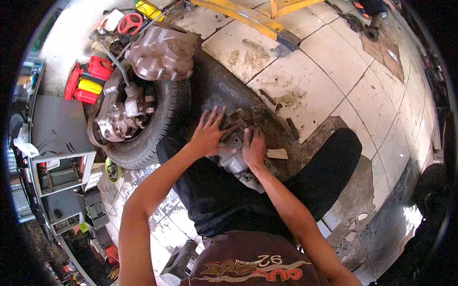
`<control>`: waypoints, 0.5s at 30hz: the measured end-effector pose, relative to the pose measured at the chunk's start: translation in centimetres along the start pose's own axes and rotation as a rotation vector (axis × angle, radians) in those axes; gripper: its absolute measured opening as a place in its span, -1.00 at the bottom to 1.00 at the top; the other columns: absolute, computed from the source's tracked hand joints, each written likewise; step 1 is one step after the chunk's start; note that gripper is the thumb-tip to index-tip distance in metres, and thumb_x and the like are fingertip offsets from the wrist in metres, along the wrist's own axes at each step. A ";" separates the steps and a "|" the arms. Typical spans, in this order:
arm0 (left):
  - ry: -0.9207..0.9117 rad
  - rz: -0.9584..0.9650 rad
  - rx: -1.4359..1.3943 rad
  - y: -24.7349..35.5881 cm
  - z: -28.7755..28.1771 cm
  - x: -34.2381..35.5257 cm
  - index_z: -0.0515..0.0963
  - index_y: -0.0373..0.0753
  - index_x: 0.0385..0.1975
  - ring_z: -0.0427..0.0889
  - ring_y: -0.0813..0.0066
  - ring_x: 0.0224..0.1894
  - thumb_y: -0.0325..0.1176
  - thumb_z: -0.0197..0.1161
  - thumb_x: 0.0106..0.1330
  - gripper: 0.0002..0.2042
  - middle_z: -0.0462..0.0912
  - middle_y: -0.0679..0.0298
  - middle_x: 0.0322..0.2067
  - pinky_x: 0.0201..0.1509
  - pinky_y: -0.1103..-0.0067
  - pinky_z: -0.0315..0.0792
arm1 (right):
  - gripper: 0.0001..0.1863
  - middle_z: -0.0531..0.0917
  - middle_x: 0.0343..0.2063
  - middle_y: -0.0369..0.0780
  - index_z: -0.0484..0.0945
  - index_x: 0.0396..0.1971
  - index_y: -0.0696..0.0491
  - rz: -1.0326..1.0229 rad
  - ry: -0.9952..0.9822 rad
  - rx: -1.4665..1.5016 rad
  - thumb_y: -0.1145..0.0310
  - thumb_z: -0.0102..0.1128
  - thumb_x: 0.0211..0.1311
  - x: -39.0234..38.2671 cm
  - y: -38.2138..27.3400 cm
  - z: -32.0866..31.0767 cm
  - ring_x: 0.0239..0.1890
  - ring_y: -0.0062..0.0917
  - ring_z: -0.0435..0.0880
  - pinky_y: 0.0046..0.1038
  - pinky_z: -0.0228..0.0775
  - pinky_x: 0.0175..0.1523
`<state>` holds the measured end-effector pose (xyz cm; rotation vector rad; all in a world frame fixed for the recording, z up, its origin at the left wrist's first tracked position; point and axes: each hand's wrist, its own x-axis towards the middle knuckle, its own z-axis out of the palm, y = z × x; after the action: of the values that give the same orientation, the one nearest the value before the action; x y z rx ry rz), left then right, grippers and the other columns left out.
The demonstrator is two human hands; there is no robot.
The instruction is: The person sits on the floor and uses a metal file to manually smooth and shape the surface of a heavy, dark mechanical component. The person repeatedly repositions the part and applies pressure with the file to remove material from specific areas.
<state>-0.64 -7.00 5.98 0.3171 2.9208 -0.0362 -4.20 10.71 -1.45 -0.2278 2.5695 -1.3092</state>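
Between my black-trousered legs, a greyish metal part (231,159) lies on a dark, dirty mat (219,76). My left hand (210,136) rests on this part with fingers spread. My right hand (254,148) is on its right side, fingers bent and close together over the edge; small dark pieces by the fingertips are too blurred to name. To the left, a tyre (171,109) lies flat with a brown metal assembly (114,124) inside it and a large cast housing (162,55) at its upper rim. A pale scrap (276,153) sits beside my right hand.
At the upper left are red and yellow containers (98,69). A grey metal shelving unit (67,119) runs along the left side. A yellow steel frame (257,26) stands at the top. A brown board (381,57) and dark parts lie on the tiled floor at upper right.
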 end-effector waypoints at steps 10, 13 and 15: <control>-0.010 -0.017 -0.071 -0.3 0.2 -1.3 0.33 0.27 0.33 -0.28 -0.14 0.51 0.51 0.02 0.06 -0.19 -0.24 -0.04 0.49 0.49 0.00 -0.31 | -0.40 0.50 -0.01 0.23 0.46 -0.01 0.36 -0.013 0.053 0.024 0.01 -0.15 0.47 0.5 0.5 -0.2 0.07 0.12 0.45 -0.05 0.24 0.21; 0.030 -0.023 -0.034 0.2 0.9 1.9 0.33 0.27 0.33 -0.29 -0.14 0.51 0.51 0.04 0.05 -0.18 -0.24 -0.03 0.49 0.50 0.02 -0.35 | -0.38 0.50 0.00 0.23 0.45 0.01 0.36 0.002 0.039 0.035 0.00 -0.15 0.47 0.5 0.8 0.5 0.07 0.12 0.46 -0.07 0.25 0.22; 0.047 -0.020 -0.021 0.8 2.0 3.4 0.34 0.26 0.33 -0.29 -0.13 0.51 0.51 0.06 0.04 -0.18 -0.23 -0.03 0.49 0.50 0.02 -0.36 | -0.37 0.50 0.00 0.22 0.45 0.01 0.36 -0.017 0.061 0.023 -0.02 -0.15 0.47 0.4 1.9 0.9 0.07 0.12 0.46 -0.08 0.26 0.22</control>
<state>-3.30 -5.64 3.37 0.2900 2.9692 -0.0010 -4.39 11.04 -3.58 -0.2092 2.6072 -1.3717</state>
